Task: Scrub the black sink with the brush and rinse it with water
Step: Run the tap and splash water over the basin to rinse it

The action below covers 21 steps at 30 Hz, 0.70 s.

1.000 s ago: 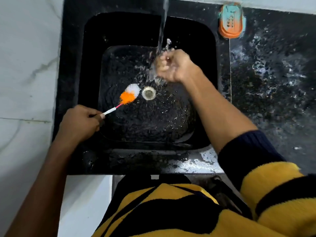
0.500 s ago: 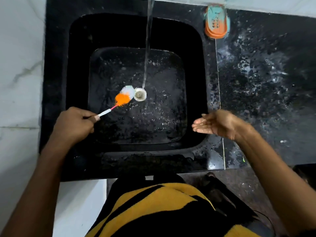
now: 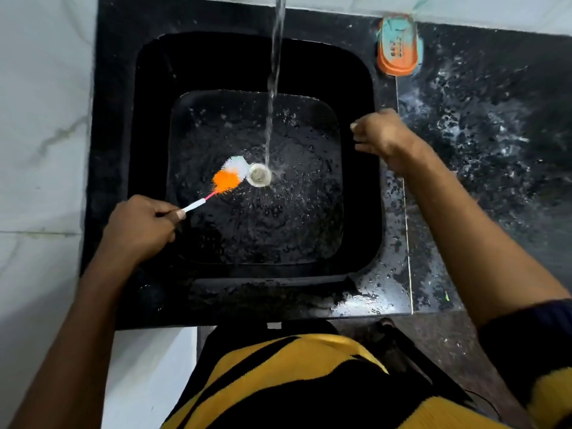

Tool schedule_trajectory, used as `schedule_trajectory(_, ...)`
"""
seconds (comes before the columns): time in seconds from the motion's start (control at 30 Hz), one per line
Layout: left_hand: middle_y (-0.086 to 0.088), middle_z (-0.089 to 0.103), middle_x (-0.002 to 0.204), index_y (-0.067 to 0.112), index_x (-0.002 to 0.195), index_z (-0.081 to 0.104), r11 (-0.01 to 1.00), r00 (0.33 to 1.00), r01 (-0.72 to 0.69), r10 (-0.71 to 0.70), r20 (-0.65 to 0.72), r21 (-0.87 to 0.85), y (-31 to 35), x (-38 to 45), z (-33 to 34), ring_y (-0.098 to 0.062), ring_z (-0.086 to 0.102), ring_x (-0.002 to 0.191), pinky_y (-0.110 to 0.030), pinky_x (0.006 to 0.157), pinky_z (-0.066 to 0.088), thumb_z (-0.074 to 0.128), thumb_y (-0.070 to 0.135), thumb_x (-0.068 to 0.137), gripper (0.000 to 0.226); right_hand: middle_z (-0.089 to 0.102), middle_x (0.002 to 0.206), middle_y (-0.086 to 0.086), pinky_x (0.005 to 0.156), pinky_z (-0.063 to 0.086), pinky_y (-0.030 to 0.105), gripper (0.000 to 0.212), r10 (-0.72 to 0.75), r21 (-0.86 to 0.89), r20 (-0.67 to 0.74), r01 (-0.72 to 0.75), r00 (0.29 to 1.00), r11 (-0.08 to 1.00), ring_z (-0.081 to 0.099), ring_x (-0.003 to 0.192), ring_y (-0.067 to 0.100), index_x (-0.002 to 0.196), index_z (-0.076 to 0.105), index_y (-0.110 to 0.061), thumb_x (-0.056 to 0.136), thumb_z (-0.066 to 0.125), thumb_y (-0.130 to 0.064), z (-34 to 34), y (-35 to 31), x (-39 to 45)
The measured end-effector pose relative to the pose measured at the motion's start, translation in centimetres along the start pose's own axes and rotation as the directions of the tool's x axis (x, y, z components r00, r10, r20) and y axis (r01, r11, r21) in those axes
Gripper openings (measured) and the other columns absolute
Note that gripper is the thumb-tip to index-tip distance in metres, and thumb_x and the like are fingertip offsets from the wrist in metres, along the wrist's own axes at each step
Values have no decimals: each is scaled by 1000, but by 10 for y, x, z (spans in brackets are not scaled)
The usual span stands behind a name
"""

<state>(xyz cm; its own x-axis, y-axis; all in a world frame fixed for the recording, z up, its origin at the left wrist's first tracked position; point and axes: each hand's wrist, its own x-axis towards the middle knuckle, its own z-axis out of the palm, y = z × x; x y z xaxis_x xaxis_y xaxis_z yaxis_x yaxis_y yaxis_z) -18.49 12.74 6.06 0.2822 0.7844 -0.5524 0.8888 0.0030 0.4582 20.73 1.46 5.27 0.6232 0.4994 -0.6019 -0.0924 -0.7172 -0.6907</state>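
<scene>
The black sink (image 3: 359,212) fills the middle of the view, its floor wet and speckled with drops. A stream of water (image 3: 274,85) falls from above onto the metal drain (image 3: 259,175). My left hand (image 3: 140,226) grips the white handle of a brush (image 3: 227,178) whose orange and white bristles rest on the sink floor just left of the drain. My right hand (image 3: 379,136) hovers over the sink's right rim with its fingers curled and nothing visible in it.
A wet black granite counter (image 3: 483,150) stretches to the right of the sink. An orange and teal soap dish (image 3: 397,46) sits at its back corner. White marble (image 3: 40,134) lies to the left. My yellow and black sweater fills the bottom.
My right hand left the water stream, dropped to the sink's front right rim with fingers out, then rose along the right rim and curled. The brush barely moved.
</scene>
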Motion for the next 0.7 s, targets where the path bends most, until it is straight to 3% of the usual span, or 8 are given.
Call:
schedule_trajectory(0.1, 11, 65, 48, 31, 87, 78, 1000, 1000, 11, -11, -10, 10, -3, 0, -1, -14, 61, 55, -27, 56, 41, 69, 36, 89, 11, 70, 93, 19, 69, 55, 31, 18, 25, 158, 162, -51, 986, 986, 70, 79, 28, 90, 64, 0, 90, 50, -12, 27, -14, -1)
schedule_trajectory(0.17, 9, 65, 48, 31, 86, 78, 1000, 1000, 7, -7, -11, 19, -3, 0, -2, -15, 61, 54, -26, 55, 41, 69, 35, 90, 11, 69, 97, 23, 71, 58, 34, 25, 62, 278, 310, -153, 949, 948, 70, 86, 30, 99, 63, 5, 95, 42, -8, 50, -31, -1)
schedule_trajectory(0.23, 9, 64, 48, 30, 84, 78, 1000, 1000, -1, 1, -9, 26, -1, -1, -3, -16, 61, 53, -26, 54, 40, 68, 34, 90, 12, 66, 94, 22, 75, 59, 37, 25, 94, 469, 420, -304, 903, 829, 66, 87, 30, 99, 60, 6, 97, 38, -5, 74, -53, 0)
schedule_trajectory(0.33, 13, 64, 50, 34, 73, 74, 999, 1000, -11, 11, -6, 40, 0, 0, -4, -17, 61, 54, -27, 55, 43, 68, 34, 90, 18, 59, 78, 14, 55, 55, 29, 28, 158, 647, 409, -407, 899, 645, 59, 69, 22, 90, 58, 1, 100, 33, -8, 110, -77, 1)
schedule_trajectory(0.4, 13, 65, 51, 34, 72, 74, 999, 1000, -21, 21, -2, 32, -1, 0, -5, -19, 61, 53, -29, 57, 46, 68, 34, 90, 18, 50, 59, 7, 43, 36, 21, 39, 189, 689, 386, -418, 903, 592, 44, 50, 15, 73, 53, -7, 101, 26, -14, 129, -84, 0)
schedule_trajectory(0.47, 12, 65, 51, 31, 78, 76, 999, 1000, -28, 28, -9, 22, -1, 1, -6, -19, 59, 51, -29, 57, 45, 68, 34, 90, 14, 36, 45, 1, 40, 21, 19, 38, 158, 743, 418, -437, 895, 507, 30, 39, 12, 66, 39, -13, 99, 21, -12, 141, -87, -3)
schedule_trajectory(0.6, 12, 65, 51, 32, 83, 77, 999, 1000, -27, 28, -14, 23, -2, 4, -8, -17, 58, 50, -27, 54, 41, 68, 34, 90, 12, 32, 45, 1, 39, 18, 18, 33, 57, 771, 535, -515, 843, 375, 26, 32, 11, 63, 32, -15, 94, 22, -6, 141, -76, -5)
schedule_trajectory(0.7, 13, 65, 51, 32, 82, 77, 999, 1000, -27, 27, -12, 26, -1, 5, -8, -17, 58, 52, -27, 55, 41, 68, 34, 90, 12, 36, 53, 1, 44, 20, 20, 32, 93, 726, 590, -577, 802, 373, 28, 42, 11, 64, 36, -13, 95, 27, -11, 116, -54, -3)
